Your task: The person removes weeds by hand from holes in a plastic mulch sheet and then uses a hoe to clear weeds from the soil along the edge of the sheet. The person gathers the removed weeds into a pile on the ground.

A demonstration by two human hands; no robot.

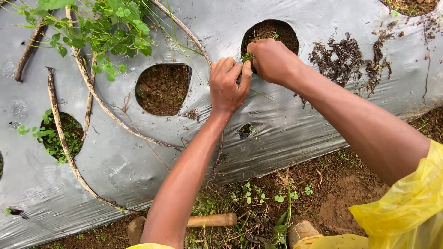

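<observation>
Both hands meet at the near rim of a round planting hole cut in the grey plastic mulch sheet, toward the sheet's far edge. The right hand is curled closed, its fingertips pinching a small green weed tuft that sits just at the hole's near-left lip. The left hand lies just beside it, fingers bent inward and thumb pressed against the same tuft — whether it truly grips the stems or only steadies them, I cannot tell. The tuft lies between the two hands, above the left and to the left of the right; the right hand is on it more fully. A wooden handle lies on the soil below the sheet's near edge — well apart.
</observation>
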